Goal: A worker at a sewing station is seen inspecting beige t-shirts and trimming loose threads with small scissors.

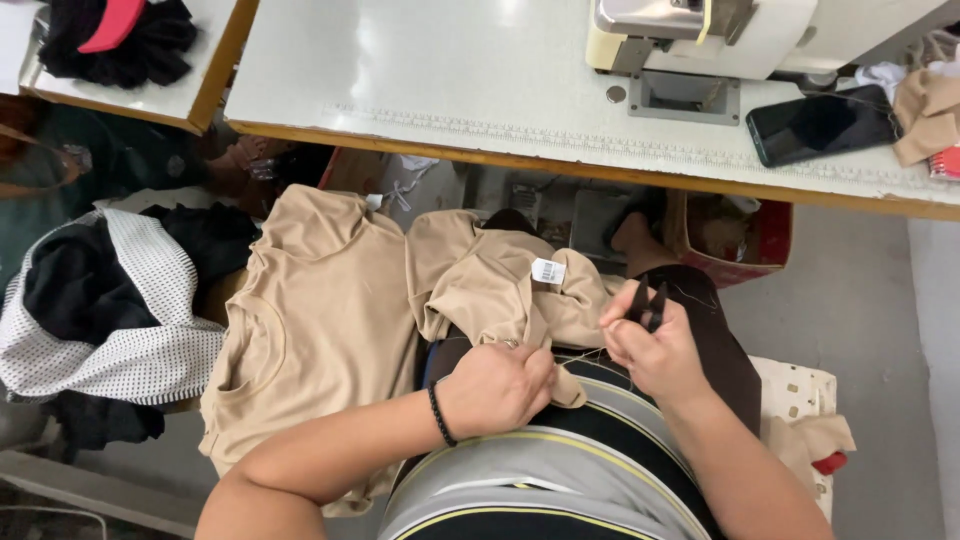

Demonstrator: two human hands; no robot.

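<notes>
Both your hands on a beige garment in your lap, black thread snips in the right.

Your right hand has a closed grip on small black thread snips, pointed blades up, thin loose threads trailing by the fingers. Your left hand is fisted tight on a bunched fold of the beige garment, soft matte knit, crumpled over your lap, a small white tag on top. Black band on the left wrist. Just left, a second beige shirt lies flatter, round neckline showing. Further left, white dotted mesh fabric over black cloth. Above, a pale smooth tabletop with a cream sewing machine and a dark glossy phone.
</notes>
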